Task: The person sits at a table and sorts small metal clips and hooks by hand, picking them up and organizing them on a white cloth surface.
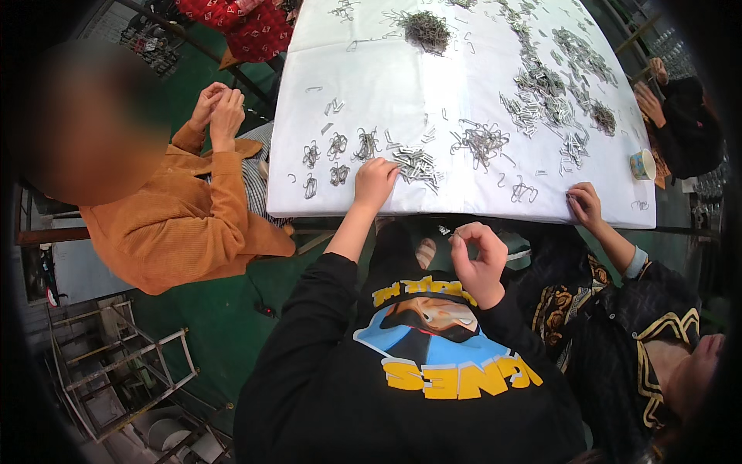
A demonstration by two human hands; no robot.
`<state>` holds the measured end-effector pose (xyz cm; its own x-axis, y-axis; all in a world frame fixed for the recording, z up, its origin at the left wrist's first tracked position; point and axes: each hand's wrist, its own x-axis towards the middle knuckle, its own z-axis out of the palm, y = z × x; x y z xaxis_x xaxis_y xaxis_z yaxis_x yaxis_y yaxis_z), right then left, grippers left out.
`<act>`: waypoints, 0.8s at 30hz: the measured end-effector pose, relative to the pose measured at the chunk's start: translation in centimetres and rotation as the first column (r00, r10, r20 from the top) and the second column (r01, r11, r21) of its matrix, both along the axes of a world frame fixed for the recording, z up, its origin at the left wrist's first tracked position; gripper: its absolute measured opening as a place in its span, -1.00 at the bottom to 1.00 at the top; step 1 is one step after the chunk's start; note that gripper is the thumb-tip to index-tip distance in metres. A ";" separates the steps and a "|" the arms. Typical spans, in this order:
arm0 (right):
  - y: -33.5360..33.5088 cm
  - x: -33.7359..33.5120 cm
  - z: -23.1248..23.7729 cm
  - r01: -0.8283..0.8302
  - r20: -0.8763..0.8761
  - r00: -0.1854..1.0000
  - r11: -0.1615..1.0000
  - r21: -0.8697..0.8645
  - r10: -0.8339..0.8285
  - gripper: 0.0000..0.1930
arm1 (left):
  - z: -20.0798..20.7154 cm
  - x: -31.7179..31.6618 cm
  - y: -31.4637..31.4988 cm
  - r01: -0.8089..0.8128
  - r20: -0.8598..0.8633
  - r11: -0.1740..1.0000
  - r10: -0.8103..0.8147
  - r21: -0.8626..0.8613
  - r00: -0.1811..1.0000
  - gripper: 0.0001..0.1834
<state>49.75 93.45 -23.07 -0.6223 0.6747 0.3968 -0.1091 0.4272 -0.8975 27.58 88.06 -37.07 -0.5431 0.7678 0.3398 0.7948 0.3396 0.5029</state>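
Note:
My left hand (pixel 376 185) rests at the near edge of the white-covered table (pixel 456 199). Its fingers are bunched, with the tips against a pile of small silvery metal strips (pixel 419 167); whatever they hold is hidden. Over my lap, just off the table edge, my right hand (pixel 481 261) is raised with thumb and index finger pinched together. A tiny pale piece (pixel 444 230) shows near those fingertips, too small to name. Several little bunches of bent wire hooks (pixel 338 175) lie left of the strips, and a looser heap of wire hooks (pixel 481 144) lies to their right.
A person in an orange jacket (pixel 185 209) sits at left, hands together. At right, another person's hand (pixel 585 205) touches the table edge. Larger heaps of metal parts (pixel 541 81) and dark wire (pixel 425 32) lie farther back. A paper cup (pixel 642 165) stands near the right corner.

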 end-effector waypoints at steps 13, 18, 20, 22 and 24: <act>0.0 -0.6 -0.6 -0.003 0.071 0.997 0.998 -0.065 0.008 -0.94 | 3.8 2.9 -1.1 -0.256 0.844 0.954 0.009 0.153 0.536 -0.92; -0.1 -1.0 -0.6 -0.002 0.070 0.998 0.996 -0.086 0.008 -0.94 | 8.9 9.1 -2.6 -0.118 0.735 0.879 -0.306 0.463 0.604 -0.97; -0.2 -1.2 -0.7 -0.010 0.079 0.997 0.996 -0.093 0.017 -0.94 | 10.7 10.1 -2.6 -0.055 0.656 0.847 -0.366 0.529 0.660 -0.99; -0.4 -1.4 -0.6 0.002 0.082 0.997 0.996 -0.084 0.005 -0.93 | 11.1 10.5 -2.7 -0.065 0.636 0.835 -0.362 0.546 0.682 -0.98; -0.4 -1.5 -0.5 0.017 0.082 0.997 0.998 -0.062 -0.012 -0.93 | 11.3 10.7 -2.6 -0.089 0.627 0.830 -0.340 0.550 0.701 -0.98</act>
